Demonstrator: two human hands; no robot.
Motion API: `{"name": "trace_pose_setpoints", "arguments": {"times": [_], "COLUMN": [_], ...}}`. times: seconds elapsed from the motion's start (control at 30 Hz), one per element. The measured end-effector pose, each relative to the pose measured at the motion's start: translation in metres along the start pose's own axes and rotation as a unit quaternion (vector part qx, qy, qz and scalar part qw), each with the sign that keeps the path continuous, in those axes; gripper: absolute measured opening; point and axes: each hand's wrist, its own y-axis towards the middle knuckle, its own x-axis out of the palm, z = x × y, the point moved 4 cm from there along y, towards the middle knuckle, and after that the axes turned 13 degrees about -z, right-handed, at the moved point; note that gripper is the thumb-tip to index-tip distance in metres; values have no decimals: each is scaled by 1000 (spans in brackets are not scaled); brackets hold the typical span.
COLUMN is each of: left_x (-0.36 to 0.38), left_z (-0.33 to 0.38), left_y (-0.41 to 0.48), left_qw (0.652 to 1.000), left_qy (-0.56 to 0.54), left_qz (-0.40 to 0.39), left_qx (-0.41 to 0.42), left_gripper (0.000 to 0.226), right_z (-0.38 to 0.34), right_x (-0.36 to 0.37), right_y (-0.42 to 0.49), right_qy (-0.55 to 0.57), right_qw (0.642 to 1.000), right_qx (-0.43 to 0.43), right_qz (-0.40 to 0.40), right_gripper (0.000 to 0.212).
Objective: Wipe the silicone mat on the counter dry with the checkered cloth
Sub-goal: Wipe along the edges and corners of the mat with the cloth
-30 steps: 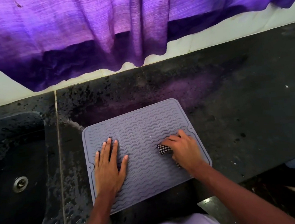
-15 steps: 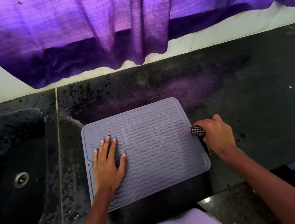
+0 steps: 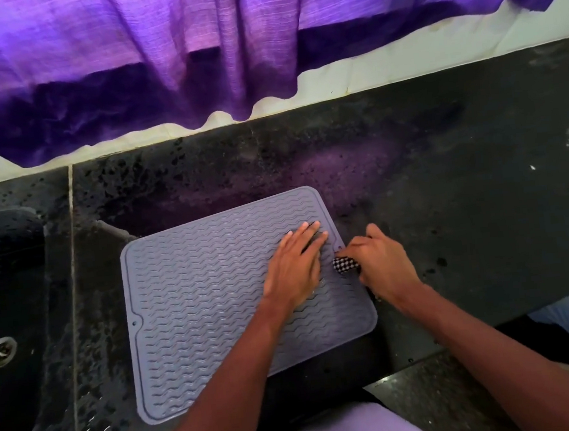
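I had the silicone mat (image 3: 215, 307) lying flat on the bench (image 3: 447, 201), my left hand (image 3: 294, 269) spread and pressing its right part. My right hand (image 3: 380, 268) clenched the checkered cloth (image 3: 345, 265) at the right edge — best to keep the mat pinned and draw firm, overlapping strokes leftward along the ridges.

I see the grey wavy-ribbed mat (image 3: 215, 307) lying flat at the desk's front edge, the bunched checkered cloth (image 3: 345, 265) at its right edge.

Arms: both were bare to the frame edge, no sleeves showed.
Hands: left hand (image 3: 293, 268) and right hand (image 3: 385, 266) wore no gloves, rings or watch.
Garment: pale lilac cloth (image 3: 339, 430) showed at the waist.
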Motion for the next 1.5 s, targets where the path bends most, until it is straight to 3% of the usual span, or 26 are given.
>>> {"name": "trace_pose_setpoints", "arguments": {"times": [0.33,0.47,0.5,0.57,0.63,0.7,0.87,1.23,1.4,1.5], "left_x": [-1,-1,0,0,1,1,1,-1,-1,-3], "left_z": [0,1,1,1,0,-1,-2,1,1,2], "left_y": [-2,-1,-1,-1,-1,0,0,-2,-1,-2], "left_qw": [1000,1000,1000,1000,1000,1000,1000,999,999,999], "left_qy": [9,9,10,15,21,18,12,26,31,32], "left_qz": [17,16,14,8,1,-1,4,21,19,18], "left_qx": [-8,-8,-9,-10,-9,-9,-12,-12,-8,-3], "left_gripper": [50,50,50,50,51,51,50,49,49,50], "right_z": [7,22,25,29,26,17,-6,-7,-17,-18], "right_x": [26,18,12,-3,-15,-20,-8,20,30,36], "right_y": [-74,-75,-68,-47,-23,-4,3,-82,-101,-99], "right_qy": [-1,113,161,235,241,187,53,76,83,218], "right_qw": [993,959,950,947,961,979,998,985,981,959], "right_qx": [-72,-58,-58,-51,-35,-21,-10,69,90,50], "right_qz": [-94,-254,-262,-212,-134,-71,-43,-142,-148,-176], "right_gripper": [58,49,41,28,24,26,35,45,45,36]}}
